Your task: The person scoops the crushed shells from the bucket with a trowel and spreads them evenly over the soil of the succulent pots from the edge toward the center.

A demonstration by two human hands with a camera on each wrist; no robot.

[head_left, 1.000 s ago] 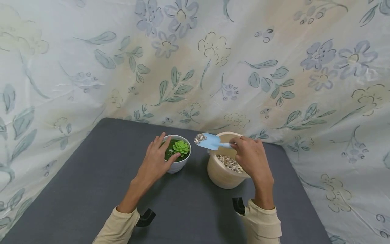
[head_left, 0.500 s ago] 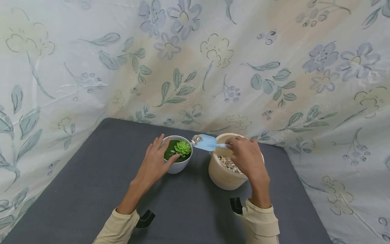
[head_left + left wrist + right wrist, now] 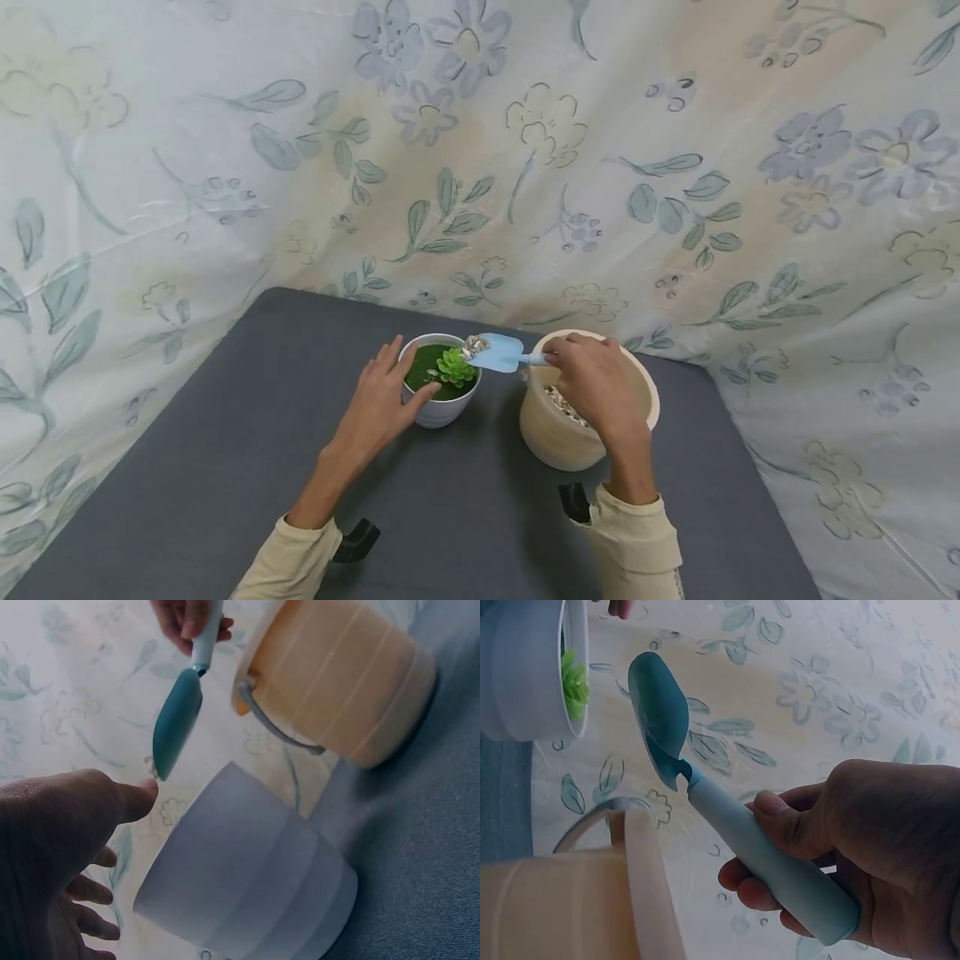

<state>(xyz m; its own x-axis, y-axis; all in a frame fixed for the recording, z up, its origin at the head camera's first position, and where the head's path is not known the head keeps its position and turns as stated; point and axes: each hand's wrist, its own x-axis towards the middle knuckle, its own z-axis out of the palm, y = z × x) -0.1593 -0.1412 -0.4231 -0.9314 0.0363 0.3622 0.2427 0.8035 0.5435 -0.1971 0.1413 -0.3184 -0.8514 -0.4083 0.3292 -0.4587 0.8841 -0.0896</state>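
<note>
A small white pot [image 3: 441, 408] with a green succulent [image 3: 454, 367] stands on the grey table. My left hand [image 3: 378, 404] rests against the pot's left side, fingers fairly straight, thumb touching the front rim [image 3: 139, 799]. My right hand [image 3: 588, 379] grips the handle of a light blue scoop [image 3: 497, 352]. Its blade carries pale pebbles [image 3: 472, 344] and hangs over the pot's right rim, just above the succulent. In the right wrist view the scoop [image 3: 660, 712] points at the pot [image 3: 525, 675]. A beige bucket [image 3: 555, 433] holding more pebbles sits under my right hand.
The grey table [image 3: 225, 467] ends close behind the pot and bucket, where a floral cloth [image 3: 525, 167] rises as a backdrop and drapes both sides. The bucket has a metal bail handle [image 3: 274, 724] hanging on the side that faces the pot.
My right hand has carried the loaded scoop left, from above the bucket's rim to over the pot's rim. The left hand has stayed on the pot.
</note>
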